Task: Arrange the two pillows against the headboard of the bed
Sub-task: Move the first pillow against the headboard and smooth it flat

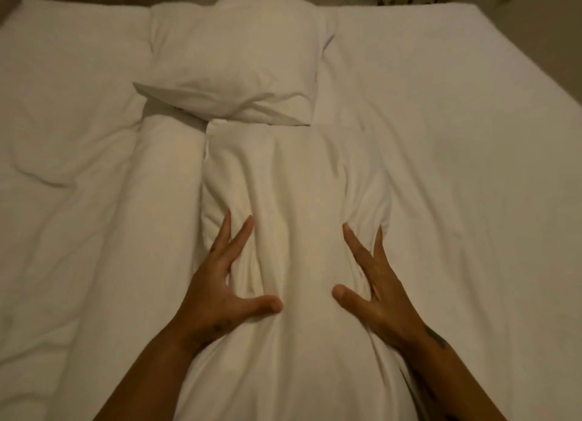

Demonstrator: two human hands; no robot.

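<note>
Hands — left hand (217, 282) & right hand (371, 282) — spread on near pillow (296, 184).

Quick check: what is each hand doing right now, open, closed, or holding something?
Left hand: open, fingers spread, pressing the near pillow.
Right hand: open, fingers spread, pressing the same pillow.

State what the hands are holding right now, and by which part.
Both hands press on the near pillow: left hand on its left side, right hand on its right, fingers spread. Neither is closed around it; the far pillow is untouched.
</note>
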